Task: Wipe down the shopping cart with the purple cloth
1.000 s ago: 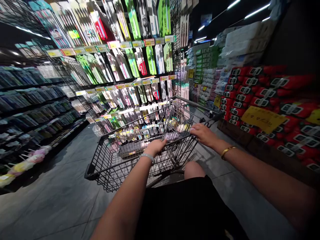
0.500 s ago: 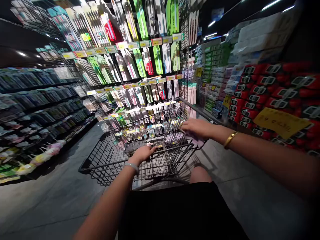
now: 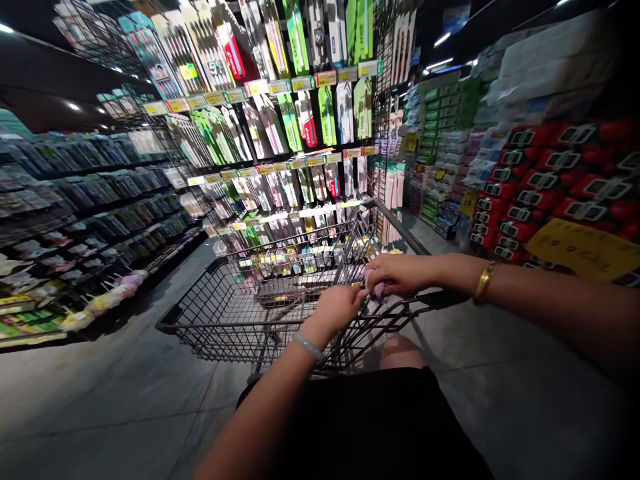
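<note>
My right hand (image 3: 403,275) is closed round a crumpled pale purple cloth (image 3: 379,292), above the handle end of a black wire shopping cart (image 3: 215,327). My left hand (image 3: 340,308) comes up close beside it, over the cart's near side rail. Its fingers are drawn together and point at the cloth; whether they pinch it or something small is hidden. A pale bracelet (image 3: 309,347) circles my left wrist, and a gold bangle (image 3: 484,282) my right. The wire basket is seen from its side, with its folding flap near my hands.
Behind the cart stands a lit rack of packaged toothbrushes (image 3: 327,117) with price labels. Stacked red packs (image 3: 550,180) and a yellow price sign (image 3: 583,250) are on the right. Shelves of hanging goods (image 3: 110,160) line the left. Grey floor (image 3: 125,393) surrounds the cart.
My left hand has moved right along the cart's side, up to my right hand. The purple cloth is now bunched between the hands. The view has shifted slightly left.
</note>
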A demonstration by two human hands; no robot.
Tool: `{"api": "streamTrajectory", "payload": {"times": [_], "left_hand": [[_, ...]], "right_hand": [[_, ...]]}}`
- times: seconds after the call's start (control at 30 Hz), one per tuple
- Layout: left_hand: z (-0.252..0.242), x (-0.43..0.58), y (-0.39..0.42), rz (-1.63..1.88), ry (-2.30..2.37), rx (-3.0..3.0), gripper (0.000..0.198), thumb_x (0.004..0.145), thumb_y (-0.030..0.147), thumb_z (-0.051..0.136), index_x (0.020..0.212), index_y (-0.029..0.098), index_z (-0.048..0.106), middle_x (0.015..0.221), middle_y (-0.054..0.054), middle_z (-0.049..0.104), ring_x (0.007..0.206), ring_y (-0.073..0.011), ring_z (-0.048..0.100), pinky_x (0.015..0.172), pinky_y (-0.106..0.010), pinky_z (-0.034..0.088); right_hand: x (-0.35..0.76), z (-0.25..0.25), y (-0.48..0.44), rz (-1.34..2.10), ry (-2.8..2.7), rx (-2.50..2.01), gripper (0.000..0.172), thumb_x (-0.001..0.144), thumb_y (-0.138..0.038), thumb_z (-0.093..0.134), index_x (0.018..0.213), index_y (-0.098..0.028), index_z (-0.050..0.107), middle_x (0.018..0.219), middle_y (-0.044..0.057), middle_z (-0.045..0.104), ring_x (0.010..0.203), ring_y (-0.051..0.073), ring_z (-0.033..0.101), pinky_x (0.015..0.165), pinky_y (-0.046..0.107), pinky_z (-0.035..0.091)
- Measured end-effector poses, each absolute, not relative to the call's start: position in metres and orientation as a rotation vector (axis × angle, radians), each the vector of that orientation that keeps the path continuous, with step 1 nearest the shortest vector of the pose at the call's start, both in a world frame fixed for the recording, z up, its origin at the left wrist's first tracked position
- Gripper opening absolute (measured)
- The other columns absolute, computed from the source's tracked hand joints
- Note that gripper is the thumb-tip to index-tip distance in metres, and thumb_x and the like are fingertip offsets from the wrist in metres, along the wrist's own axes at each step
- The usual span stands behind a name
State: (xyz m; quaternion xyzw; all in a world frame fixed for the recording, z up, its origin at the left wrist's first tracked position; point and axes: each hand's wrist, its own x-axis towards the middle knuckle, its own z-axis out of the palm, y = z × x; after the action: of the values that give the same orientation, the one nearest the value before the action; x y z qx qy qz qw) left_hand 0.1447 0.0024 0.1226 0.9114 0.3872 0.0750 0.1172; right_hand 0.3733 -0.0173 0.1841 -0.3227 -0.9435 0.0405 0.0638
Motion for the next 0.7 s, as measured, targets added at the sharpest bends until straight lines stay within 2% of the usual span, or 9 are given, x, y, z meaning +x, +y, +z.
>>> {"api": "streamTrajectory", "payload": {"times": [0.1, 0.23, 0.37, 0.43, 0.5, 0.6, 0.7], "left_hand": [[0.114, 0.169, -0.008, 0.111, 1.066, 2.672, 0.079, 0.097, 0.066, 0.012, 0.097, 0.017, 0.073, 0.094, -0.013, 0.074, 0.090, -0.0286, 0.069, 0.078, -0.034, 0.048], [0.110, 0.169, -0.006, -0.075, 1.076, 2.597, 0.085, 0.094, 0.072, 0.010, 0.087, 0.016, 0.074, 0.089, -0.014, 0.074, 0.088, -0.0302, 0.069, 0.077, -0.035, 0.049], [0.112, 0.162, -0.006, -0.131, 1.100, 2.543, 0.080, 0.093, 0.073, 0.015, 0.089, 0.018, 0.074, 0.089, -0.013, 0.075, 0.088, -0.0289, 0.069, 0.077, -0.034, 0.049], [0.112, 0.157, -0.010, -0.115, 1.106, 2.539, 0.080, 0.093, 0.073, 0.016, 0.090, 0.019, 0.074, 0.088, -0.012, 0.075, 0.088, -0.0286, 0.069, 0.076, -0.033, 0.048], [0.111, 0.152, -0.016, -0.106, 1.096, 2.535, 0.078, 0.093, 0.073, 0.018, 0.092, 0.019, 0.074, 0.088, -0.011, 0.075, 0.086, -0.0282, 0.069, 0.074, -0.032, 0.048], [0.111, 0.143, -0.025, -0.109, 1.086, 2.535, 0.074, 0.093, 0.072, 0.021, 0.096, 0.022, 0.075, 0.089, -0.010, 0.075, 0.086, -0.0284, 0.069, 0.072, -0.032, 0.048], [0.112, 0.135, -0.034, -0.094, 1.118, 2.539, 0.071, 0.093, 0.072, 0.022, 0.098, 0.024, 0.075, 0.091, -0.010, 0.075, 0.087, -0.0287, 0.069, 0.073, -0.033, 0.048]], "right_hand": [[0.373, 0.187, -0.001, 0.147, -2.881, -0.973, 0.021, 0.083, -0.016, 0.065, 0.101, -0.024, 0.073, 0.096, 0.004, 0.064, 0.087, 0.017, 0.056, 0.075, 0.027, 0.043], [0.375, 0.191, 0.017, 0.117, -2.761, -1.190, 0.022, 0.089, -0.017, 0.056, 0.103, -0.024, 0.071, 0.096, 0.005, 0.061, 0.079, 0.015, 0.054, 0.070, 0.026, 0.042], [0.373, 0.190, 0.017, -0.130, -2.595, -1.294, 0.025, 0.089, -0.019, 0.058, 0.112, -0.025, 0.066, 0.111, 0.009, 0.059, 0.088, 0.019, 0.055, 0.079, 0.031, 0.042], [0.374, 0.189, 0.010, -0.098, -2.627, -1.266, 0.026, 0.087, -0.028, 0.065, 0.113, -0.024, 0.065, 0.112, 0.009, 0.059, 0.092, 0.021, 0.056, 0.082, 0.033, 0.043], [0.379, 0.188, 0.004, 0.022, -2.713, -1.173, 0.037, 0.082, -0.035, 0.072, 0.116, -0.024, 0.063, 0.112, 0.008, 0.060, 0.097, 0.022, 0.056, 0.085, 0.034, 0.044], [0.391, 0.186, 0.006, 0.132, -2.748, -1.050, 0.043, 0.080, -0.024, 0.073, 0.121, -0.023, 0.061, 0.115, 0.008, 0.060, 0.102, 0.021, 0.056, 0.087, 0.032, 0.044], [0.393, 0.183, 0.006, -0.006, -2.596, -1.140, 0.041, 0.079, -0.012, 0.068, 0.118, -0.022, 0.063, 0.113, 0.009, 0.061, 0.099, 0.021, 0.056, 0.085, 0.032, 0.044]]}}
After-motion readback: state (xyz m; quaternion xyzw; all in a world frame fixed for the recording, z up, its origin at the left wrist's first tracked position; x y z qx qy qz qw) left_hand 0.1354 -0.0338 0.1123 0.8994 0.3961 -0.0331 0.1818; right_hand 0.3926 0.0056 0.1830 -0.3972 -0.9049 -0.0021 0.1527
